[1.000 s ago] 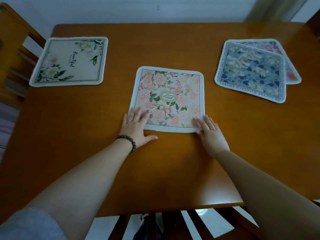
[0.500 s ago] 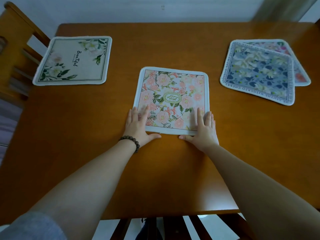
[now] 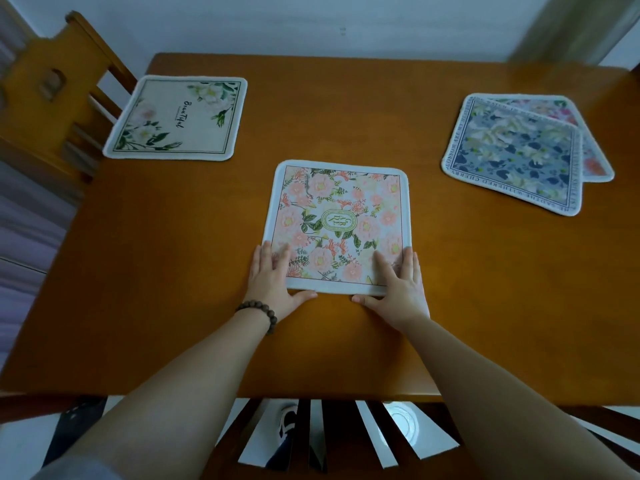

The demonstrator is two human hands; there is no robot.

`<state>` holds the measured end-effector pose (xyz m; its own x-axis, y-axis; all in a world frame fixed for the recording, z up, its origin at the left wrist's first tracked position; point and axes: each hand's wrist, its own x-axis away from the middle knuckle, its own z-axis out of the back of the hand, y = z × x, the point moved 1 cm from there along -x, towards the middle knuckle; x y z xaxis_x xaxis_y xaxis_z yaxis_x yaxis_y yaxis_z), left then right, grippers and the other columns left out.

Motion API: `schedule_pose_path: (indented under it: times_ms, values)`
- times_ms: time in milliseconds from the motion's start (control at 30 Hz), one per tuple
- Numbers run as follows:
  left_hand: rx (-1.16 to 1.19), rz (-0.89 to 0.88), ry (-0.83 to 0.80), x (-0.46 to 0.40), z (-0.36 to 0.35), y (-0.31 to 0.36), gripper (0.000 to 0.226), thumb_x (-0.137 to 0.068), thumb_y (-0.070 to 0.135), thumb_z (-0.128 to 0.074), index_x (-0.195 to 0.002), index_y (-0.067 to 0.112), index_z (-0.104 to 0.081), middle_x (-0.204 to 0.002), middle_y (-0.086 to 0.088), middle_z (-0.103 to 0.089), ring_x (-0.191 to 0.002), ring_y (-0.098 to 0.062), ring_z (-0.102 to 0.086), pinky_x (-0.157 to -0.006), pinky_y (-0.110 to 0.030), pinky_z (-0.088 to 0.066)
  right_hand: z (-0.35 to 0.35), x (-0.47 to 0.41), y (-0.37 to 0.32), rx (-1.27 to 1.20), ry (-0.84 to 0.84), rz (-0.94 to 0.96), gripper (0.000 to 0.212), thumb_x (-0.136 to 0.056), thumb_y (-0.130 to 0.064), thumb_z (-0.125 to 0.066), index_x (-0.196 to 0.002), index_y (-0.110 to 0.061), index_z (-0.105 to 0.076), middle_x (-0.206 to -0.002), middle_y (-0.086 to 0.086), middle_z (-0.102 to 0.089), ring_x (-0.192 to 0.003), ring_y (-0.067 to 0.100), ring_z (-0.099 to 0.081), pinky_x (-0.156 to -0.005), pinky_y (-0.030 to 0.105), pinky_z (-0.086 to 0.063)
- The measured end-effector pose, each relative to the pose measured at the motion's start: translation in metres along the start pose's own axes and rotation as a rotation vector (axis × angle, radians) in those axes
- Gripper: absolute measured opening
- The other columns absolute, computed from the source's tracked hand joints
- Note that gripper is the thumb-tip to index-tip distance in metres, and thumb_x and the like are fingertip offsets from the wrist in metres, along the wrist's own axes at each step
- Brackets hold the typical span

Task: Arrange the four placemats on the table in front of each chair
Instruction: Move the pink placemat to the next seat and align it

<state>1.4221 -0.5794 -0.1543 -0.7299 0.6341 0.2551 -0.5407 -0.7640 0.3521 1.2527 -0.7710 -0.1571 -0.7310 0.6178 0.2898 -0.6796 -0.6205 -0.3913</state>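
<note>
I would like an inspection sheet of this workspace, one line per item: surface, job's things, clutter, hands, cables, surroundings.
Surface: wooden table, bare between the mats.
Job's things: pink floral placemat centred near the front edge; cream placemat far left; blue placemat lying on a fourth placemat, far right.
Clutter: nothing seen.
Hands: left hand and right hand flat on the pink mat's near corners.
Cables: nothing seen.
Surroundings: chair at left; chair slats at the near edge.
</note>
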Motion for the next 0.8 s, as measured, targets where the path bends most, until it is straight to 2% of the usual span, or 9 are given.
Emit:
schedule_pose_path:
  times_ms: [167,300,467,667,800]
  values:
    - [0.0,0.029,-0.047,0.047,-0.007,-0.004,0.111,-0.065,0.079,-0.058,-0.151,0.03,-0.007,-0.158,-0.006,0.012,-0.143,-0.027,0.016,-0.116,-0.044,-0.006,-0.004,0.039,0.005,0.019,-0.065,0.029,0.106,-0.063,-0.081,-0.058,-0.147,-0.047,-0.004,-0.156,0.008,0.024,-0.143,0.028,0.022,-0.117,0.046,-0.003]
    - [-0.02,0.036,-0.136,0.083,-0.015,-0.003,0.113,-0.064,0.079,-0.058,-0.15,0.033,-0.002,-0.157,-0.007,0.02,-0.142,-0.028,0.022,-0.115,-0.045,-0.004,-0.009,0.064,0.013,0.046,-0.089,0.025,0.107,-0.062,-0.079,-0.061,-0.145,-0.049,-0.002,-0.157,0.006,0.024,-0.143,0.026,0.023,-0.116,0.044,-0.003]
    - [-0.035,0.056,-0.206,0.114,-0.023,-0.002,0.114,-0.064,0.081,-0.056,-0.149,0.036,0.005,-0.155,-0.007,0.026,-0.139,-0.03,0.027,-0.114,-0.045,-0.002,-0.016,0.081,0.02,0.082,-0.115,0.043,0.107,-0.058,-0.085,-0.054,-0.143,-0.054,0.003,-0.155,0.006,0.027,-0.142,0.028,0.025,-0.116,0.047,-0.005]
    - [-0.025,0.069,-0.196,0.118,-0.019,0.001,0.108,-0.066,0.084,-0.048,-0.149,0.036,0.001,-0.156,-0.007,0.024,-0.141,-0.029,0.025,-0.115,-0.045,-0.004,-0.009,0.081,0.019,0.012,-0.122,0.048,0.11,-0.046,-0.093,-0.046,-0.142,-0.058,-0.005,-0.155,0.001,0.029,-0.141,0.022,0.027,-0.115,0.047,-0.001]
    - [-0.037,0.027,-0.231,0.121,-0.023,0.003,0.109,-0.066,0.084,-0.047,-0.149,0.037,0.006,-0.154,-0.007,0.029,-0.139,-0.028,0.03,-0.114,-0.045,-0.005,0.003,0.067,0.017,-0.023,-0.131,0.064,0.097,-0.061,-0.074,-0.062,-0.144,-0.052,-0.016,-0.157,0.003,0.022,-0.142,0.021,0.025,-0.111,0.038,0.011]
